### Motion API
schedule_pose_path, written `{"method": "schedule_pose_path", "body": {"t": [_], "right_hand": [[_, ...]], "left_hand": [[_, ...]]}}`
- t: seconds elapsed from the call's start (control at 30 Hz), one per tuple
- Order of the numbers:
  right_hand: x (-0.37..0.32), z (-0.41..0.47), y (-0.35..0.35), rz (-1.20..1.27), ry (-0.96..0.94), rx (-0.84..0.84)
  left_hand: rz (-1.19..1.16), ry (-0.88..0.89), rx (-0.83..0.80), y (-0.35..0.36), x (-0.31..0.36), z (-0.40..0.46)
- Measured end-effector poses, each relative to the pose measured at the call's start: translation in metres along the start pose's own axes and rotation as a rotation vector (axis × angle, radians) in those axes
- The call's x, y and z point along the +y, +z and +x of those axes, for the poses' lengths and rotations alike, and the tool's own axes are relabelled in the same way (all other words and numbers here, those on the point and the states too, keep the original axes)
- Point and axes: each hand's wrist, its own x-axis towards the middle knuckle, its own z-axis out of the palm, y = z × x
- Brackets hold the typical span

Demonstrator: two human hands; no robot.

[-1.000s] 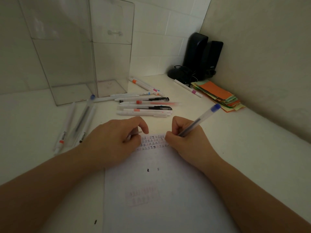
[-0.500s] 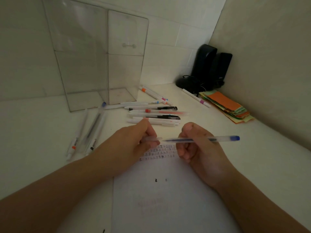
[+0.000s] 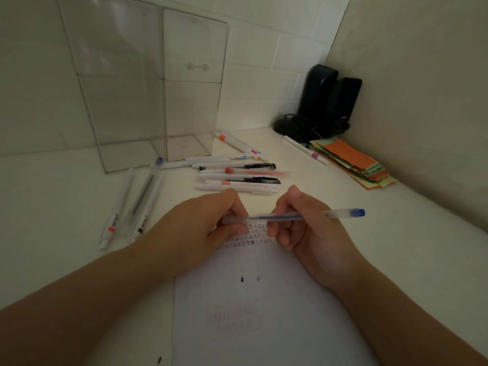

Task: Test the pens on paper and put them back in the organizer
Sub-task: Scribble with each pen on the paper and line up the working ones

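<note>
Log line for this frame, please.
step: capping pen | left hand: holds cap | right hand: holds pen | organizer: empty

— What is the organizer point(image 3: 148, 83) seen to be made of?
— Clear, glossy plastic; the tiled wall is shown through it.
— And the blue pen point(image 3: 303, 215)?
— A frosted, translucent plastic barrel is seen. The paper point(image 3: 264, 313) is shown matt and smooth, the desk point(image 3: 52, 186) smooth and white, the speakers point(image 3: 330, 99) in dark plastic.

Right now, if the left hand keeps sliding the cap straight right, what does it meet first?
The tip of the blue pen held by the right hand; the cap in the left hand looks lined up, though depth is unclear.
</note>
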Motion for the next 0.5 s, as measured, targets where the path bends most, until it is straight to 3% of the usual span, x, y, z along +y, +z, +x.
{"method": "schedule_pose_path", "body": {"t": [0.23, 0.5], "right_hand": [[-0.0015, -0.0012, 0.0003, -0.066, -0.048, 0.012], [-0.0006, -0.0016, 0.0053, -0.127, -0.060, -0.072]], "left_hand": [[-0.008, 0.048, 0.099, -0.0039, 0.0020, 0.0007], [-0.013, 0.079, 0.085, -0.0009, 0.0037, -0.0013]]}}
